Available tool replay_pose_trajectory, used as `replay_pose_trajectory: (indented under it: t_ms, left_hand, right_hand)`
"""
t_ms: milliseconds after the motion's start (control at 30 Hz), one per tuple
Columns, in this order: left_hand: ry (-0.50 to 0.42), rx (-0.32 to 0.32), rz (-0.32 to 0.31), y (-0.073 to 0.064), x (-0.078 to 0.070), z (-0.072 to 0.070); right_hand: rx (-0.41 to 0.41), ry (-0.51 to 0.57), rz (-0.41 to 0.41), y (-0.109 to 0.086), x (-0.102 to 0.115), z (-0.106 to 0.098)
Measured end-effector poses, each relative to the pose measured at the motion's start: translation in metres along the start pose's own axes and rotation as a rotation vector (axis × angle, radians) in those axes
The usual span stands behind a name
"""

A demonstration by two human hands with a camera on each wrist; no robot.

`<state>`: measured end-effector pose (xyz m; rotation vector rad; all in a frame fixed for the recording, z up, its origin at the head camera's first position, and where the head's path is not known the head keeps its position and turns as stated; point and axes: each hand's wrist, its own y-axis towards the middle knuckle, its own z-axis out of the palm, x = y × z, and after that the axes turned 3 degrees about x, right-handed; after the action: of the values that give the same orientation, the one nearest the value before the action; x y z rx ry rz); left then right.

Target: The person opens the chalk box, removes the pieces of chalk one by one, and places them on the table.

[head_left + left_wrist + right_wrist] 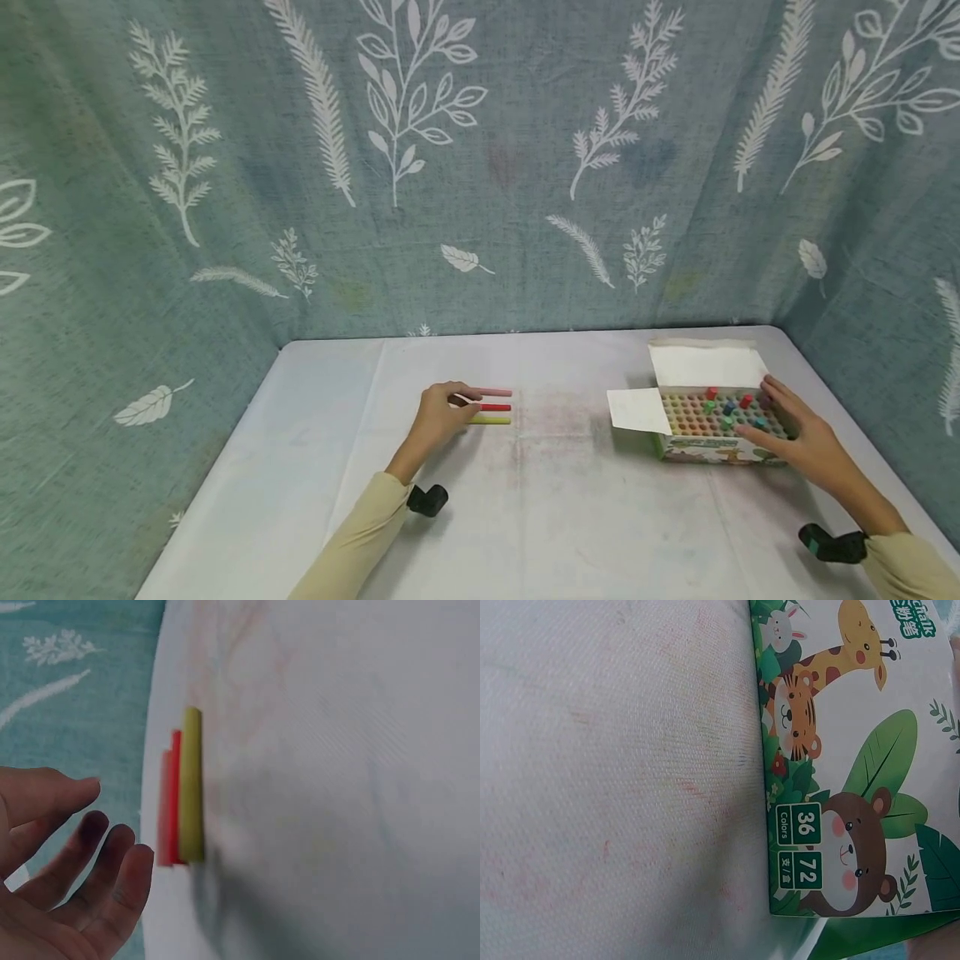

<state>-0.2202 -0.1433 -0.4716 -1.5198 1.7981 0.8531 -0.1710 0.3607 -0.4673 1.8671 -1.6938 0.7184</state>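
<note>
Three chalk sticks lie side by side on the table: a pink chalk (495, 392), a red chalk (495, 407) and a yellow-green chalk (192, 784). My left hand (440, 414) is over their left ends, its fingers loosely bent. In the left wrist view, nothing is between its thumb and fingers, and it appears apart from the sticks. My right hand (808, 437) rests at the right end of a chalk box (855, 772), thumb over the near top edge, fingers extended along the far right corner. Several red, green and blue chalks (729, 408) stand in its holes.
The box's white lid (707, 367) is folded back and a white side flap (637, 410) sticks out left. Faint coloured smudges mark the white tablecloth (570, 500). A leaf-patterned curtain (480, 167) rises behind the table and along both sides.
</note>
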Motion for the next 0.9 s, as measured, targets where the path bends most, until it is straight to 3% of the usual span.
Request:
replay_pose_trajectory:
  t_ms: [500, 900]
  left_hand:
    - [-0.087, 0.054, 0.162, 0.01, -0.058, 0.009]
    - [-0.116, 0.094, 0.264, 0.019, -0.091, 0.022]
  right_hand:
    - [0.0, 0.004, -0.012, -0.001, -0.001, 0.002]
    - [0.004, 0.004, -0.006, 0.0, -0.001, 0.002]
